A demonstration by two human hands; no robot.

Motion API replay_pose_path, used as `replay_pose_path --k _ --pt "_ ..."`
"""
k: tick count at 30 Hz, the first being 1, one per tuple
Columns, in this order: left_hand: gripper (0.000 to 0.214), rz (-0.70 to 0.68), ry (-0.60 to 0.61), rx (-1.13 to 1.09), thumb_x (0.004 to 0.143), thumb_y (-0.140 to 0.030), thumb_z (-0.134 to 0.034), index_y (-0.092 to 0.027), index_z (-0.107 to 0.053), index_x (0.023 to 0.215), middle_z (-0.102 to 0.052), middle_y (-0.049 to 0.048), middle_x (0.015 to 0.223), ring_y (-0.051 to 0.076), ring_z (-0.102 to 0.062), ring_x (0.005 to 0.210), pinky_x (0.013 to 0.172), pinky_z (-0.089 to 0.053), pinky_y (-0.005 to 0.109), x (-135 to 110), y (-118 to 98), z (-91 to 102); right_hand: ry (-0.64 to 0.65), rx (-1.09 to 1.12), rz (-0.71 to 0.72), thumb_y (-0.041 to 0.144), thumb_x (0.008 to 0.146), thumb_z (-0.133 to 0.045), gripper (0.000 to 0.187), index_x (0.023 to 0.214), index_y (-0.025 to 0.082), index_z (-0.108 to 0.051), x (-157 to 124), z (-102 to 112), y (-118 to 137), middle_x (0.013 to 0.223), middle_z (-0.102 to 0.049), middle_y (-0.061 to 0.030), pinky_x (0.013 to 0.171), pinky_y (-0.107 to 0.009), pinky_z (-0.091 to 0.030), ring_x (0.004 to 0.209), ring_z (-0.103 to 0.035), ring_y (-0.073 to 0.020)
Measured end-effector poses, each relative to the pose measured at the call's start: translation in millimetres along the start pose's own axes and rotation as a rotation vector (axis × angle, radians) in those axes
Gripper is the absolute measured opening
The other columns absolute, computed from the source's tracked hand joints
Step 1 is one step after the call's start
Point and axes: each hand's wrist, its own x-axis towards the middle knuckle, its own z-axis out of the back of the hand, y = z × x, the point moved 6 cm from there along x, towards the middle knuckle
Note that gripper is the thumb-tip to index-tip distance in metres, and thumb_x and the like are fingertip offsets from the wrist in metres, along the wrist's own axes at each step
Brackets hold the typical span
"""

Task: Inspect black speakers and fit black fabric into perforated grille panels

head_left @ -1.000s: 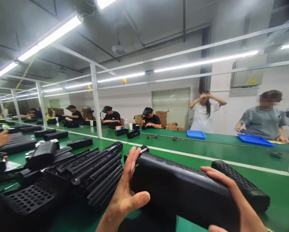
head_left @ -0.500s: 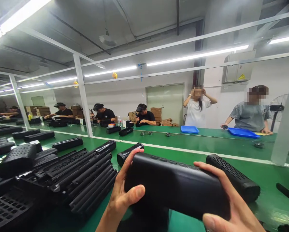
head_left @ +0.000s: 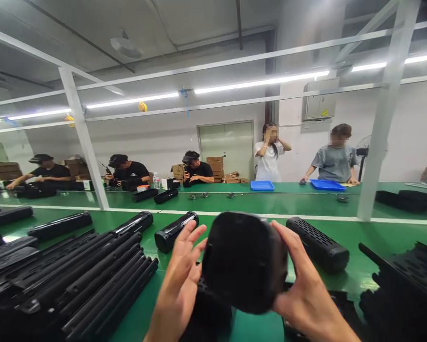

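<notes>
I hold a long black plastic speaker housing (head_left: 245, 261) end-on toward the camera, so its rounded end fills the middle of the view. My left hand (head_left: 181, 280) rests against its left side with fingers stretched upward and apart. My right hand (head_left: 301, 285) wraps around its right side, fingers curled over the top. A perforated black cylinder (head_left: 316, 243) lies on the green table (head_left: 213, 221) just right of my right hand. Another black cylinder (head_left: 175, 231) lies beyond my left hand.
A big pile of long black housing parts (head_left: 74, 275) covers the left of the table; more black grille parts (head_left: 406, 285) sit at the right. A white frame post (head_left: 381, 128) stands right. Across the line several people work near blue trays (head_left: 262, 185).
The housing has turned from lying sideways across my hands to pointing end-on at the camera. My view has swung to the right, and both hands moved closer together.
</notes>
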Motion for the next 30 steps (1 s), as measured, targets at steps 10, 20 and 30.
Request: replay_pose_path --k 10,20,30 --pt "0.080 -0.170 -0.065 0.820 0.080 -0.067 -0.086 -0.037 -0.065 0.151 -0.059 0.0060 0.159 0.044 -0.052 0.148 0.129 -0.039 0.056 -19.1 -45.5 -24.0 0.259 -0.294 0.056 0.017 0.072 -0.095 0.126 0.171 0.052 -0.025 1.8 -33.9 -0.7 0.165 -0.045 -0.0064 0.130 -0.081 -0.004 0.158 -0.037 -0.0377" --pt "0.092 -0.110 -0.086 0.552 0.080 -0.078 -0.080 -0.034 -0.057 0.156 -0.060 0.0061 0.162 0.045 -0.059 0.146 0.124 -0.050 0.052 -6.7 -58.6 10.8 0.202 0.643 -0.303 0.077 0.078 -0.090 0.114 0.171 0.040 -0.035 13.6 10.6 -28.1 0.167 -0.048 -0.0094 0.123 -0.051 -0.047 0.146 -0.056 -0.0375" --pt "0.100 -0.124 0.005 0.505 0.074 -0.074 -0.085 -0.042 -0.050 0.162 -0.051 0.0001 0.172 0.048 -0.046 0.157 0.123 -0.053 0.053 -14.2 -53.8 0.8 0.095 0.645 -0.329 0.075 0.075 -0.092 0.109 0.164 0.037 -0.040 9.9 8.5 -11.6 0.151 -0.060 -0.0085 0.108 -0.039 -0.056 0.128 -0.066 -0.0322"
